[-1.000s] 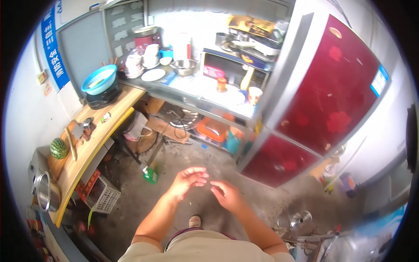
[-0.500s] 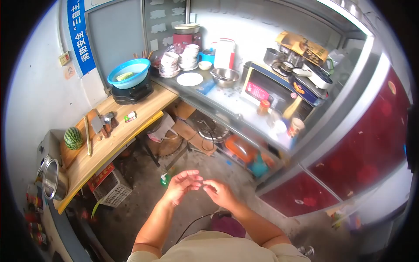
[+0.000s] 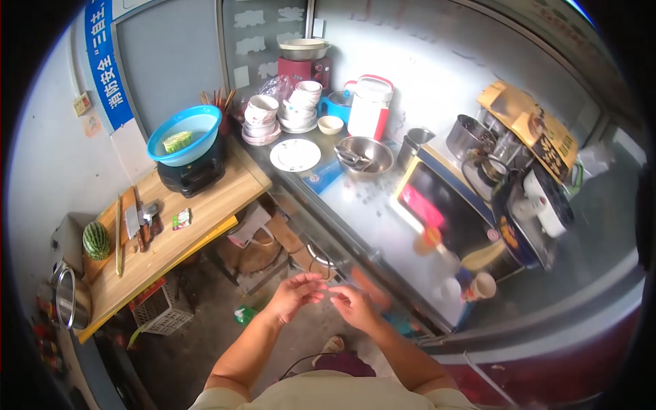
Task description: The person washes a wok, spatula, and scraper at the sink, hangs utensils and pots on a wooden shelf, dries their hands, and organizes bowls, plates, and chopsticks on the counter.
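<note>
My left hand (image 3: 297,298) is in front of my body, palm inward, its fingers loosely bent and a little apart. Facing it, my right hand (image 3: 350,305) has curled fingers, with a small gap between thumb and index finger. The fingertips of both hands are very close together; whether they touch is unclear. I make out nothing in either hand. Both are in the air, near the front edge of the metal counter (image 3: 342,236). Below them are the floor and a sandalled foot (image 3: 333,344).
On the left, a wooden table (image 3: 205,208) bears a watermelon (image 3: 96,240), a cleaver (image 3: 132,222), a blue basin (image 3: 184,137) and a steel pot (image 3: 73,299). The counter holds stacked bowls (image 3: 262,116), a steel bowl (image 3: 372,156) and an oven (image 3: 447,205). A crate (image 3: 162,311) stands below.
The view has turned right and moved toward the counter, so the red fridge has slid down to the lower right. My hands have come closer together, their finger shapes nearly the same.
</note>
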`<move>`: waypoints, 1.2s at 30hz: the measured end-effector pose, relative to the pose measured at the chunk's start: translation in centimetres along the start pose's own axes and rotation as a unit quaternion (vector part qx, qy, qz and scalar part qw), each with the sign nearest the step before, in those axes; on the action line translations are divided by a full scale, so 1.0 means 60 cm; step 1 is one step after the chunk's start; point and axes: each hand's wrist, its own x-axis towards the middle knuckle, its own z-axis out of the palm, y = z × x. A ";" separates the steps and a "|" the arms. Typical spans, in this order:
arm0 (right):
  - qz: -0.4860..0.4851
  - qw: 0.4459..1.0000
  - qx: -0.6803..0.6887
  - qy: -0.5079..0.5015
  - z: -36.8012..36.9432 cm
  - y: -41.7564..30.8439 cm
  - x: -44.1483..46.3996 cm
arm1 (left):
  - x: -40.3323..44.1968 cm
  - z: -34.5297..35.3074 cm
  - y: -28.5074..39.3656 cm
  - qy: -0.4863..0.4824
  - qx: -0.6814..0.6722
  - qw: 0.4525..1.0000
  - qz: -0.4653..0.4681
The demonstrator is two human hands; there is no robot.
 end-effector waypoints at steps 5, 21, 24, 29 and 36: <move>0.046 0.998 0.032 -0.001 -0.056 0.047 0.090 | 0.104 -0.004 0.013 0.017 -0.002 1.000 -0.018; 0.106 0.991 0.064 0.044 -0.052 0.156 0.416 | 0.433 -0.148 0.208 -0.008 0.014 0.999 -0.028; 0.124 0.985 0.111 0.040 -0.016 0.167 0.502 | 0.486 -0.214 0.268 0.013 0.021 1.000 -0.002; 0.138 0.979 0.153 0.014 0.044 0.160 0.643 | 0.554 -0.345 0.381 0.139 0.031 0.987 0.075; 0.112 0.980 0.162 -0.028 0.115 0.174 0.771 | 0.619 -0.457 0.510 0.262 0.053 0.945 0.188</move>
